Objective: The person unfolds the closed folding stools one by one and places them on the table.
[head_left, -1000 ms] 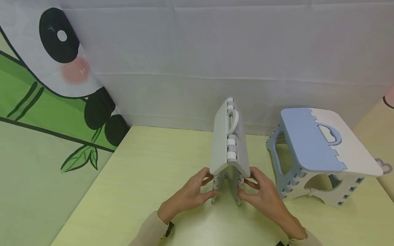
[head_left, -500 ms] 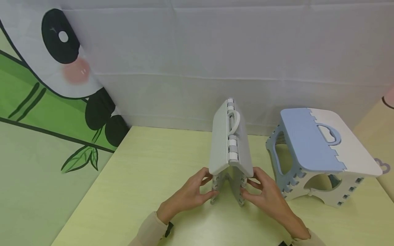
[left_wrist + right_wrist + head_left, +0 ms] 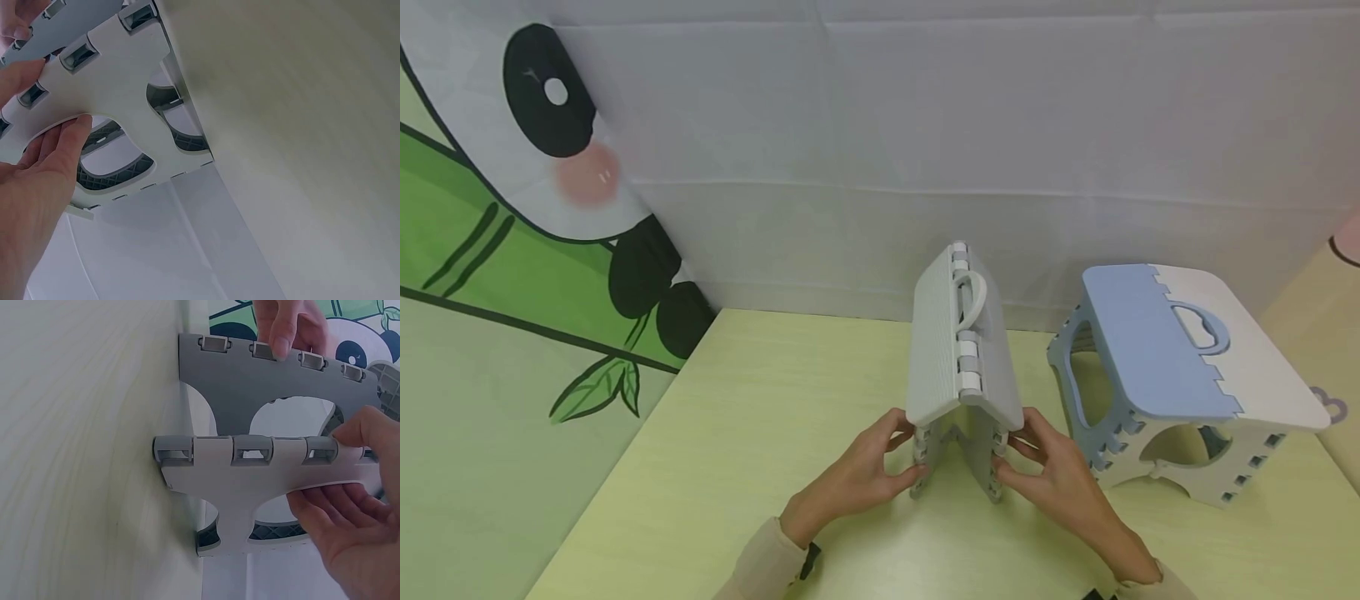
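Observation:
A white and grey folding step stool [image 3: 934, 350] stands half unfolded on the table, its hinged top peaked like a roof with a loop handle at the ridge. My left hand [image 3: 868, 467] grips its left leg panel, thumb on the front edge. In the left wrist view the fingers [image 3: 65, 140] hook into the panel's oval opening. My right hand [image 3: 1054, 479] holds the right leg panel likewise; in the right wrist view its thumb lies on the hinged edge and its fingers [image 3: 319, 509] reach into the cutout. The two panels stand apart in a V.
A blue and white folding step stool [image 3: 1172, 350] stands fully unfolded at the right, close to my right hand. Behind the pale yellow table [image 3: 760, 375] hangs a white cloth [image 3: 865, 125], with a printed panda backdrop [image 3: 550, 92] at the left.
My right hand has moved a little to the right with its leg panel, and my left hand slightly left. The stool's halves have spread wider and the ridge sits slightly lower.

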`<state>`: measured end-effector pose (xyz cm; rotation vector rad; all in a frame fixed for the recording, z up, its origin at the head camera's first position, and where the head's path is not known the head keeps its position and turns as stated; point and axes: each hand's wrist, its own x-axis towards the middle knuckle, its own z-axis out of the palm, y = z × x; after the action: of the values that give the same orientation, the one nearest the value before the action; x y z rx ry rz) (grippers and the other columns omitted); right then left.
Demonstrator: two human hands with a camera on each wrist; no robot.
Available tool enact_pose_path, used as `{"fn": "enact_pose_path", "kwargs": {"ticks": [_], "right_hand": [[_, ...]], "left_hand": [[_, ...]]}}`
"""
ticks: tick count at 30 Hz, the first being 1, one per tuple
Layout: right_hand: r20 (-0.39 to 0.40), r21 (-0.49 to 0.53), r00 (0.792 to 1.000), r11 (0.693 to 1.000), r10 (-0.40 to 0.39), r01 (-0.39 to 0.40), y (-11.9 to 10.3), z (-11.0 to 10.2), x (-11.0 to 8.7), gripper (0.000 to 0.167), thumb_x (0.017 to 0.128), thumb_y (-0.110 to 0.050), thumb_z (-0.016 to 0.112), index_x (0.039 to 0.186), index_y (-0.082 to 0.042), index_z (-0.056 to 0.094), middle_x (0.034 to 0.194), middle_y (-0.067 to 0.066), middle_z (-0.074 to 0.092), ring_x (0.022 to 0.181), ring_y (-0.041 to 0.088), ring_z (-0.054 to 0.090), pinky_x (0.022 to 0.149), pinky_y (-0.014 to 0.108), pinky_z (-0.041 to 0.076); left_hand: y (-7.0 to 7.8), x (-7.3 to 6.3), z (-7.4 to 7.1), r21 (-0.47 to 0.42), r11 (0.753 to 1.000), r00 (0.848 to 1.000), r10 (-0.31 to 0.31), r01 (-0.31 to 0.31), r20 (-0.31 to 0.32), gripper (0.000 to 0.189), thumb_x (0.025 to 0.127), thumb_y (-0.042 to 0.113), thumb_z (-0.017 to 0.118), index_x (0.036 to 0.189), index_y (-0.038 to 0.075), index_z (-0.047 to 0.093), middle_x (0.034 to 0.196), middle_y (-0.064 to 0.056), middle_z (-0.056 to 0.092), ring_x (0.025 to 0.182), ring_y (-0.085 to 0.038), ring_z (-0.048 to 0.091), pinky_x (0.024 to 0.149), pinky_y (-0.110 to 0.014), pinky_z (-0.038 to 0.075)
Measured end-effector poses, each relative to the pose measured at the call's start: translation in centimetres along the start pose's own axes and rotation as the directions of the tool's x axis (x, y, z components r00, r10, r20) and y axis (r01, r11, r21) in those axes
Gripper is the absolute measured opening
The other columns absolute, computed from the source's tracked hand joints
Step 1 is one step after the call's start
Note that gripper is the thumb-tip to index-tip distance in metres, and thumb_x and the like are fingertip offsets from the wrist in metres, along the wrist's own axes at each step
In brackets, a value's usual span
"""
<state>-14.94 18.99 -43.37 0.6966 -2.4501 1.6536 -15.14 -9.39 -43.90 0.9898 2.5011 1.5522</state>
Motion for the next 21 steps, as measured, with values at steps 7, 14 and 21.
{"fn": "enact_pose_path", "kwargs": {"ticks": [7,14,21], "right_hand": [[0.017,0.008,1.0,1.0,0.026,-0.026,0.34,-0.35,-0.13,0.052,0.085,0.005,0.078,0.131,-0.009,0.057,0.132,0.012,0.064,0.119,0.015,0.065,0.093,0.039,0.056],[0.043,0.03,0.999,0.999,0.029,-0.03,0.65,-0.86,-0.19,0.053,0.087,0.002,0.079,0.133,-0.011,0.056,0.134,0.01,0.062,0.12,0.009,0.063,0.095,0.041,0.055],[0.037,0.006,0.999,1.0,-0.007,0.007,0.9,-1.02,-0.16,0.056,0.085,0.004,0.079,0.134,-0.008,0.056,0.132,0.011,0.063,0.118,0.006,0.063,0.093,0.039,0.056]], "left_hand": [[-0.09,-0.09,-0.15,-0.003,1.0,1.0,0.01,-0.01,0.001,0.06,0.089,-0.006,0.075,0.139,0.001,0.042,0.141,-0.012,0.052,0.13,-0.029,0.055,0.108,-0.046,0.046],[-0.11,-0.15,-0.37,0.001,1.0,1.0,0.011,-0.011,-0.003,0.061,0.089,-0.007,0.074,0.14,0.002,0.042,0.141,-0.012,0.052,0.129,-0.03,0.055,0.108,-0.047,0.046],[-0.42,-0.12,-0.53,0.003,1.0,1.0,0.002,-0.002,-0.005,0.063,0.088,-0.009,0.073,0.141,0.001,0.041,0.142,-0.012,0.052,0.13,-0.03,0.055,0.108,-0.046,0.047]]}}
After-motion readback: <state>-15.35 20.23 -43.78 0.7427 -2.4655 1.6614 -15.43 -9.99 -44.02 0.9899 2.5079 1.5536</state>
